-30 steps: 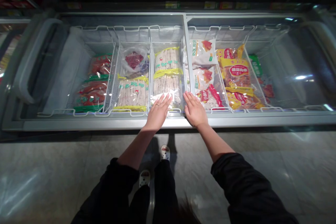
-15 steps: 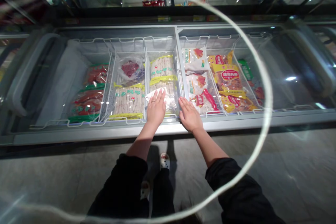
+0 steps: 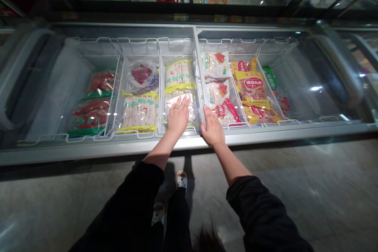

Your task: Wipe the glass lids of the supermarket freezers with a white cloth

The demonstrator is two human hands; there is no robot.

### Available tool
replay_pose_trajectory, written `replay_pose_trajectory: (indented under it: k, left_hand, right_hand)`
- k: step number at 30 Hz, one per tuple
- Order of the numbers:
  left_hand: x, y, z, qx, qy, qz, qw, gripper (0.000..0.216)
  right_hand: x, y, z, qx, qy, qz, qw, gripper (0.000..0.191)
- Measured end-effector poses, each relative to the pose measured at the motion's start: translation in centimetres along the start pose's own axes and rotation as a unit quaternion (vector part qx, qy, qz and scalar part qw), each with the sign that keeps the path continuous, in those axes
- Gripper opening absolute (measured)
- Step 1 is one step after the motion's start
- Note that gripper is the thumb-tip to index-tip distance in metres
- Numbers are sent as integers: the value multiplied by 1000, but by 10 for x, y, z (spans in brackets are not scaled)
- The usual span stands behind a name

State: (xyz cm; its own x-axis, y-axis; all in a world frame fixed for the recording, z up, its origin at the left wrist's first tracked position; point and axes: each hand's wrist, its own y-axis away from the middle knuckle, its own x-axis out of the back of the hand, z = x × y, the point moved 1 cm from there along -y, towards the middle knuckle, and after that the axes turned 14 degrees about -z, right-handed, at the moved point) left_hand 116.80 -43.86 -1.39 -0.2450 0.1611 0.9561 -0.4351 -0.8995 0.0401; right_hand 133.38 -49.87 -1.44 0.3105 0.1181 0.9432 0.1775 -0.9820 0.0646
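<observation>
White sheet (image 3: 171, 101): under the left hand (image 3: 178, 120), on the glass lid (image 3: 126, 31) near the middle of the chest freezer (image 3: 97, 151); cloth or paper, cannot tell which.
Left hand: palm down, fingers stretched out straight and close together, laid over the sheet rather than curled around it; a ring (image 3: 175, 108) on one finger.
Right hand (image 3: 213, 128): palm down, fingers extended and uncurled, nothing seen in its grasp; fingertips at the lower end of the pale frame bar (image 3: 200, 63), the underside of the palm hidden.
Below the left hand: a wire basket with yellow-edged bags (image 3: 179, 74) of long pale pieces.
Next basket leftward: a clear bag (image 3: 142, 74) with dark red contents, above another yellow-edged bag (image 3: 140, 112).
Far left: red packs with green ends (image 3: 91, 115).
Beyond the right hand: white packs (image 3: 216, 65) and a red-and-white pack (image 3: 226, 112), then yellow packs (image 3: 251, 86), then a green pack (image 3: 270, 77).
Arms: dark sleeves (image 3: 262, 208), forearms reaching forward over the front edge.
Floor (image 3: 280, 177): grey, with spotted white shoes (image 3: 181, 180).
</observation>
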Motion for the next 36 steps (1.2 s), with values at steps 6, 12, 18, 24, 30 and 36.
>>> replay_pose_trajectory:
  k: [6,12,18,24,30,36]
  left_hand:
    - [-8,48,12,-109,-33,-75,991,52]
    - [2,-14,8,-117,-19,-65,991,52]
    - [2,-25,16,-138,-3,-88,986,50]
    - [10,24,-2,-144,-3,-110,983,49]
    - [2,-3,12,-127,-20,-90,988,48]
    - [-6,42,23,-208,-16,-144,967,44]
  right_hand:
    - [-3,0,2,0,9,4,1000,62]
    - [-5,-1,3,-8,26,-8,1000,62]
    - [-3,-1,3,-20,37,-33,999,65]
    - [-3,0,2,-34,41,-36,998,72]
    - [-5,2,6,-52,-24,-2,998,74]
    - [-5,3,7,-71,-13,-12,997,73]
